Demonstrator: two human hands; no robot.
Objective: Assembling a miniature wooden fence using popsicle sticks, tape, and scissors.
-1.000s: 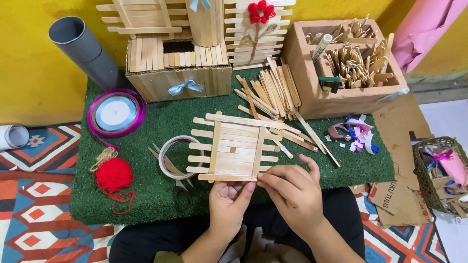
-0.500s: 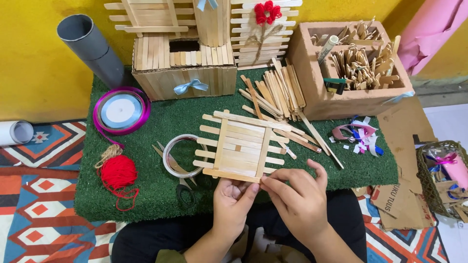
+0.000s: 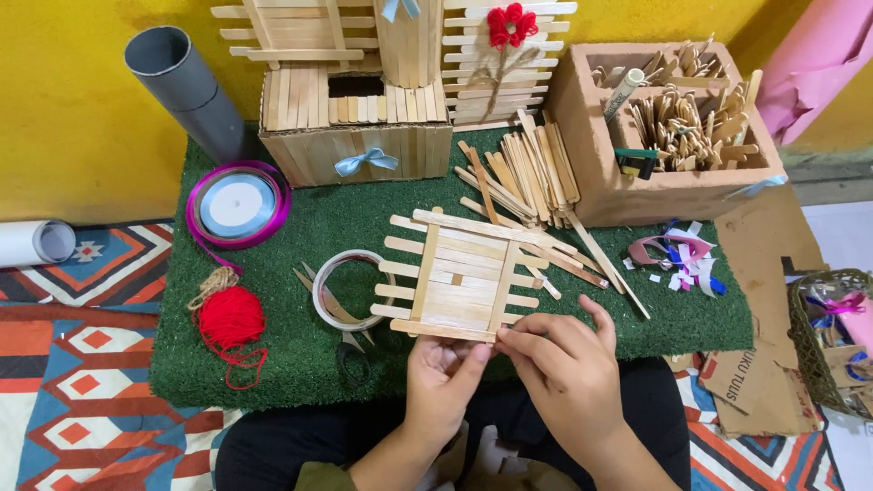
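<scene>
Pinched at its near edge, the stick panel (image 3: 456,277) — a flat grid of pale craft sticks — was held by both hands just above the green turf mat (image 3: 300,227). Left hand (image 3: 443,386) closed its thumb and fingers on the lower edge near the middle; right hand (image 3: 566,373) gripped the same edge just to the right, fingertips curled over the bottom stick.

Going left to right: at nine o'clock from the panel, off the mat, lay a white paper roll (image 3: 36,242). A grey tube (image 3: 182,86) leaned at the mat's far left corner, toward ten o'clock. Nearer, a spool of purple ribbon (image 3: 238,205) sat flat, with a red yarn ball (image 3: 229,318) below it at about eight o'clock. Just left of the panel a tape ring (image 3: 338,289) lay over scissors (image 3: 350,350), both close beside it.

At twelve o'clock stood a stick-clad box (image 3: 355,127) with a pale blue bow — behind it, fence-like stick pieces against the yellow wall. A loose stick pile (image 3: 523,173) lay at one o'clock, touching the panel's far corner. At two o'clock a cardboard box (image 3: 677,191) held more sticks, and ribbon scraps (image 3: 677,259) lay at three o'clock.
</scene>
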